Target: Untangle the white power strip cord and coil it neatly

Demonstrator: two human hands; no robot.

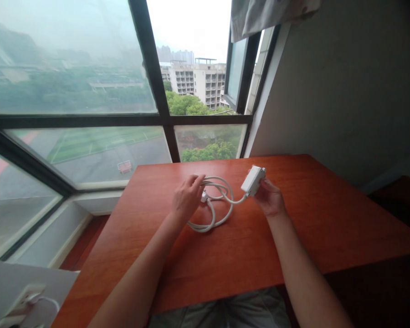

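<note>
A white power strip block point(253, 180) is lifted a little off the reddish wooden table point(294, 237), gripped from below by my right hand point(269, 198). Its white cable point(214, 214) runs left and lies in loose coils on the tabletop. My left hand point(187, 197) rests over the coils with fingers curled around a loop of the cable near its plug end point(204, 197), which is partly hidden by the fingers.
A large dark-framed window point(157, 119) stands behind the table, with a sill and gap at the left. A grey wall point(345, 91) borders the table's right side. A white object with a cord point(23, 303) sits at the lower left corner.
</note>
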